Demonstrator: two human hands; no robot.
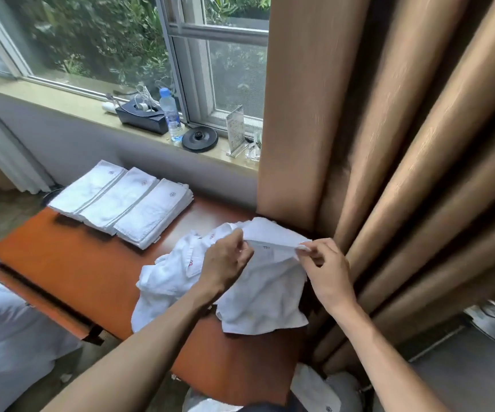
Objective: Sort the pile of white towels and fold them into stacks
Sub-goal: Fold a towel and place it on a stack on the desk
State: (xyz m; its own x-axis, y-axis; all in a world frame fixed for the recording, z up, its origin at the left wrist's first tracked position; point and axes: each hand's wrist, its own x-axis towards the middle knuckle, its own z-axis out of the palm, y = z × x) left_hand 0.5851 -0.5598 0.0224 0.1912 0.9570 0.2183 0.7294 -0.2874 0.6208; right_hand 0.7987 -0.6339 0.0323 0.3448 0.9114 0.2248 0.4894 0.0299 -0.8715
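My left grip (226,262) and right grip (326,267) each pinch the upper hem of one white towel (265,295), so the held edge runs side to side between them. The rest hangs toward me over the tabletop (71,263), against the loose pile (166,281). The folded stacks (121,200) lie far left, nearer my left grip; the towel's crumpled lower corners are hard to make out.

Soft daylight from the window (97,40); curtain (403,144) motion-blurred, edges bowed.
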